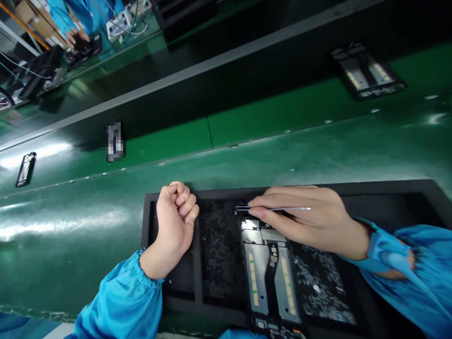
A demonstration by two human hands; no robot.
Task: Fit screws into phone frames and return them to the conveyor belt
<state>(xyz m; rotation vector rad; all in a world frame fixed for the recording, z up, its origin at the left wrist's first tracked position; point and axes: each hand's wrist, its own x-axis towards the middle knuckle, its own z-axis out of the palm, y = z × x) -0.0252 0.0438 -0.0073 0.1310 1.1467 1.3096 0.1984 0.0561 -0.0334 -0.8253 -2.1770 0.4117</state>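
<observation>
My right hand (307, 219) pinches thin metal tweezers (273, 208), whose tips touch the top edge of an open phone frame (270, 275). The frame lies lengthwise in a black tray (169, 282) in front of me, with a black ribbon cable down its middle. My left hand (175, 221) is curled into a loose fist and rests on the tray's left compartment, with nothing visible in it. Both wrists wear blue sleeves.
The tray sits on a green conveyor belt (300, 146). Another phone frame (367, 70) lies at the far right of the belt, and a small one (26, 168) at the far left. A person's hand (76, 37) in a blue sleeve works at the top left.
</observation>
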